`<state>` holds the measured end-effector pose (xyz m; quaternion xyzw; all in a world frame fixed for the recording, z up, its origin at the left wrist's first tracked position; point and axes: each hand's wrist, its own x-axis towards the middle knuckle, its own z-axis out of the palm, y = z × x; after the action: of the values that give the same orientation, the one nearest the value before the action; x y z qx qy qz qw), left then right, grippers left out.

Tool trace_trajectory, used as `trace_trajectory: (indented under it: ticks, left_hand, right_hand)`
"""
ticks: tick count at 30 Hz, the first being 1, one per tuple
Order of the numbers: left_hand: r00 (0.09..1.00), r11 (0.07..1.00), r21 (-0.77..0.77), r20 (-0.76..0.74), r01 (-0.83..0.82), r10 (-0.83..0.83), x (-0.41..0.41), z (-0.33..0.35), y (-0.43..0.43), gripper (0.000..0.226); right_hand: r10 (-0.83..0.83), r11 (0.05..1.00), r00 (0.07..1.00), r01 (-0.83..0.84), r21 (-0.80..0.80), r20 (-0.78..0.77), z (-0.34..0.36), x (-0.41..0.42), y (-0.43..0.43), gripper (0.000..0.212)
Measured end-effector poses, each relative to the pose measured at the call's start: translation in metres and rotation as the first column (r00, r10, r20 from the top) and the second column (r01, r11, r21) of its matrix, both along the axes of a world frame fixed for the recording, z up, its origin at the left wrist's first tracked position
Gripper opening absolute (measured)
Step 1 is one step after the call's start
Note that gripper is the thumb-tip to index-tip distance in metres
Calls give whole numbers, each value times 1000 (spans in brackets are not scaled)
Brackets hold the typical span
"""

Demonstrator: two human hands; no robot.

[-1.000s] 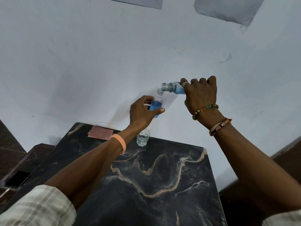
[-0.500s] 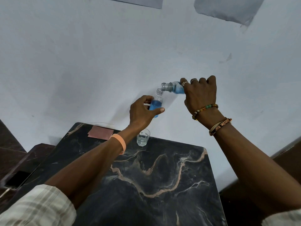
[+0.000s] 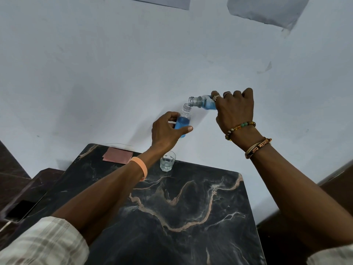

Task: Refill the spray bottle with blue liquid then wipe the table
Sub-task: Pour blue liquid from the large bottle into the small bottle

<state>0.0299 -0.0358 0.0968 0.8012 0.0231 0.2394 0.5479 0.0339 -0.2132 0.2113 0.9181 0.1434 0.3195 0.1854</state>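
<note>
My left hand (image 3: 166, 131) grips a small clear spray bottle (image 3: 183, 120) without its cap, held upright above the far edge of the black marble table (image 3: 191, 217); blue liquid fills its lower part. My right hand (image 3: 235, 109) grips a second clear bottle (image 3: 203, 102) with blue liquid, tipped on its side so its open mouth sits just over the small bottle's neck. Most of that second bottle is hidden behind my fingers.
A small clear glass (image 3: 167, 161) stands at the table's far edge under my left wrist. A pinkish cloth (image 3: 118, 155) lies at the far left corner. A dark phone (image 3: 20, 210) rests on a lower ledge at left. A pale wall rises behind.
</note>
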Motion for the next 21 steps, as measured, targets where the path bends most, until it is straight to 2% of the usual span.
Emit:
trace_trajectory:
  ticks: [21]
  left_hand:
    - [1000, 1000, -6, 3, -2, 2, -1, 1, -1, 61]
  right_hand:
    - [-5, 1000, 1000, 5, -11, 4, 2, -2, 0, 48]
